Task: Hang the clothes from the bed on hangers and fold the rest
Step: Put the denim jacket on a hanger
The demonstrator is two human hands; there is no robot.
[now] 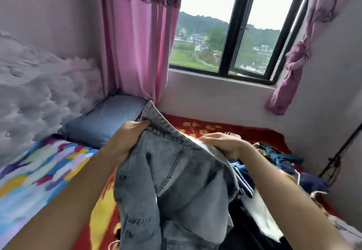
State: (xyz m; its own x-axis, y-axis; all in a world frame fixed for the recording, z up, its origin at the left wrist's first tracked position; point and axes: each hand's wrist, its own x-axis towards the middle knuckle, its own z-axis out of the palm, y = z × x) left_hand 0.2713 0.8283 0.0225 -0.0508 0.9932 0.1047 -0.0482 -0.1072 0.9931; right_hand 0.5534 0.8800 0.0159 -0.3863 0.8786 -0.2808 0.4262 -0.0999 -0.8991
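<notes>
A light grey-blue denim jacket point(172, 187) is lifted above the bed in front of me. My left hand point(129, 136) grips its collar at the left, thumb and fingers curled round the fabric. My right hand point(223, 144) holds the jacket's upper edge at the right, fingers curled over the cloth. Below and to the right lies a pile of clothes point(278, 171) in dark blue, white and patterned fabric, partly hidden by the jacket and my right arm. No hanger shows.
The bed has a red and yellow cover point(235, 130) and a multicoloured blanket point(37, 175) at the left. A blue pillow point(103, 120) lies by the padded headboard point(39, 93). Pink curtains point(137, 40) and a window point(233, 30) stand behind; a wall runs close along the right.
</notes>
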